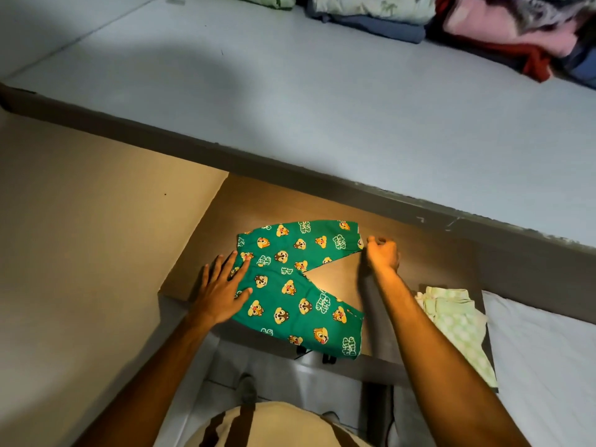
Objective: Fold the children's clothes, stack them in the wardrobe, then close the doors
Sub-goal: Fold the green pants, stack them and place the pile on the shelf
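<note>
A: Nearest the camera, what is there?

B: The person's chest in a cream top with dark brown stripes, and both bare forearms reaching forward over a brown wooden shelf.

A: And the garment?

B: A pair of green children's trousers printed with cartoon chipmunks and white lettering lies flat on that shelf, legs spread in a V pointing right. The nearer leg's cuff hangs slightly past the shelf's front edge.

A: The hands?

B: The left hand lies flat, fingers spread wide, pressing the waist end of the trousers on the left. The right hand is at the cuff of the farther leg, fingers curled close together; whether it actually pinches the cloth I cannot tell.

A: Anything to the right?

B: A crumpled pale green and white checked cloth rests at the shelf's right end, apart from the trousers, just beside a white pillow-like surface.

A: Farther back?

B: A pale grey flat shelf, and at its far right several piles of folded clothes in blue, pink, red and light green.
</note>
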